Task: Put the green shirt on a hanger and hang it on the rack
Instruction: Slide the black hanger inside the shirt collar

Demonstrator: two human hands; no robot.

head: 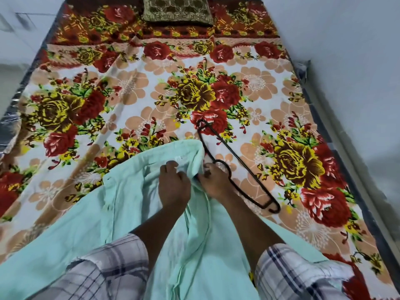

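Note:
A pale green shirt (121,204) lies spread over the near part of a bed, its collar end pointing away from me. My left hand (173,187) pinches the shirt's fabric near the collar, by a small white label. Right beside it, my right hand (213,180) grips the black hanger (238,161) where its hook meets the frame, at the shirt's edge. The hanger lies flat on the bedspread to the right of the shirt, outside the fabric. No rack is in view.
A floral bedspread (194,87) in red, yellow and peach covers the bed. A dark patterned cushion (177,10) sits at the far end. A pale wall (357,72) runs along the bed's right side. My plaid sleeves fill the bottom of the view.

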